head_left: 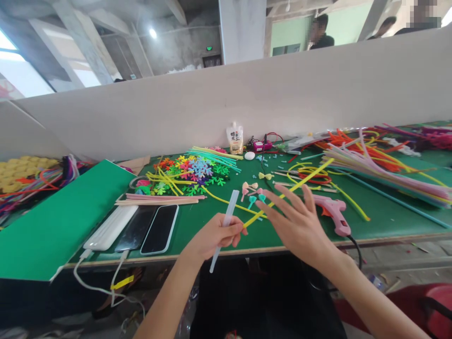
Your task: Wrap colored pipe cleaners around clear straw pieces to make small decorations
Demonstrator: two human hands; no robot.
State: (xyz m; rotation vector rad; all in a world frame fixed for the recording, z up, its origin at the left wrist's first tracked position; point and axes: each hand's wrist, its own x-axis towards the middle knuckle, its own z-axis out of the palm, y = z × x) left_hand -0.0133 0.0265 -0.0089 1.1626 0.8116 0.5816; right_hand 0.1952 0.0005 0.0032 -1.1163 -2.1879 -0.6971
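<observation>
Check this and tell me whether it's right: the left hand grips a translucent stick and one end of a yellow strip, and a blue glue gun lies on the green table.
Not quite: the glue gun is pink, not blue, as the head view shows. The left hand does grip a translucent stick and one end of a yellow strip, and the gun lies on the green table.

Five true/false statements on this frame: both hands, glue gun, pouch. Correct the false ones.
1. The left hand holds a translucent white stick. True.
2. The right hand is clenched into a fist. False: its fingers are spread.
3. The long yellow fuzzy stem has its lower end in the left hand. True.
4. The pink plastic glue gun lies on the green tabletop. True.
5. The white spouted pouch lies flat. False: it stands upright.
</observation>
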